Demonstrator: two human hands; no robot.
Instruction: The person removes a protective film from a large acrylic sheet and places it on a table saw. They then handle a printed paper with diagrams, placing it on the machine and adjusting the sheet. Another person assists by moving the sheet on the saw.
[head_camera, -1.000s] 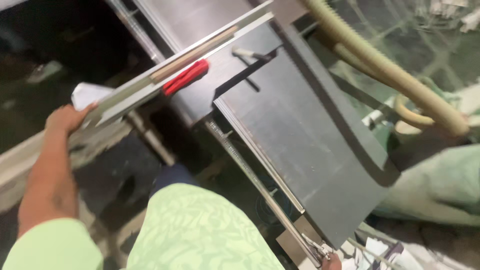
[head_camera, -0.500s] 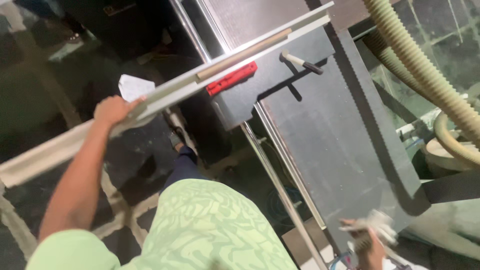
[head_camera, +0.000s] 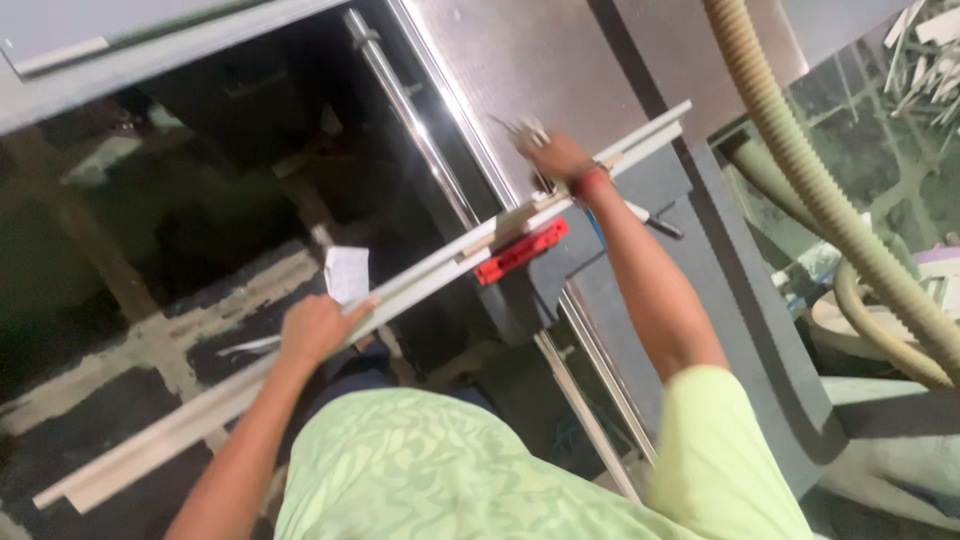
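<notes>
Though gripped low, strip (head_camera: 420, 285) slanting upper-right.

A woodworking workshop: a steel saw table (head_camera: 520, 70), a ribbed dust-extraction hose (head_camera: 800, 170) and scrap offcuts (head_camera: 925, 60).

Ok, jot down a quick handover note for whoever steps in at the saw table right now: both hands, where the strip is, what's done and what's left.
Left hand: gripping the long pale strip partway along its length, off the table edge.
Right hand: reaching over the strip's far end on the grey machine table, fingers around a small metal piece I can't make out.
Strip: lies diagonally, far part across the table beside the red clamp block, near end out over the floor.
Done: strip laid on the table.
Left: no cut visible yet; hose hangs to the right.
</notes>
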